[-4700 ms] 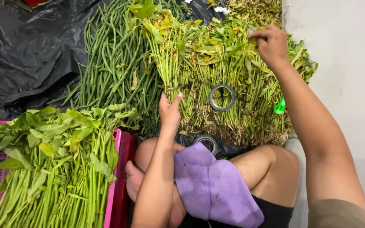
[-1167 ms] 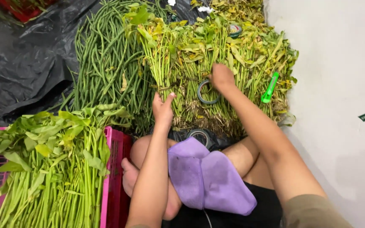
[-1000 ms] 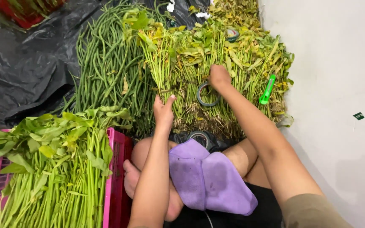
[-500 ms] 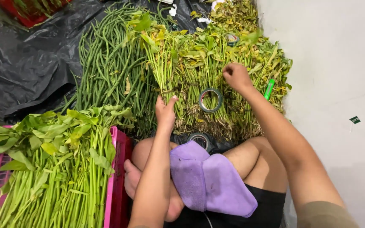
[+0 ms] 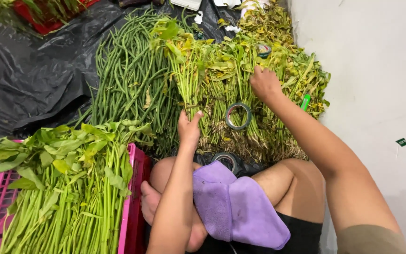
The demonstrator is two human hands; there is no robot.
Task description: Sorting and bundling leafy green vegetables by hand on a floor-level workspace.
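I sit cross-legged on the floor before a pile of leafy green stalks (image 5: 240, 80) with yellowing leaves and muddy roots. My left hand (image 5: 189, 129) grips a bunch of these stalks near their lower ends. Farther up the pile, my right hand (image 5: 265, 83) rests on the stalks, fingers curled into them. A roll of green tape (image 5: 238, 116) lies on the stalks between my hands. A purple cloth (image 5: 240, 207) covers my lap.
Long green beans (image 5: 128, 80) lie left of the stalks on black plastic sheeting (image 5: 29, 84). A pink crate (image 5: 132, 197) at lower left holds trimmed leafy greens (image 5: 66, 183). A second tape roll (image 5: 225, 160) sits by my knee. A green cutter (image 5: 305, 101) lies at the pile's right edge.
My right hand has moved from beside the tape roll up and away across the stalk pile. My left hand has stayed on its bunch.
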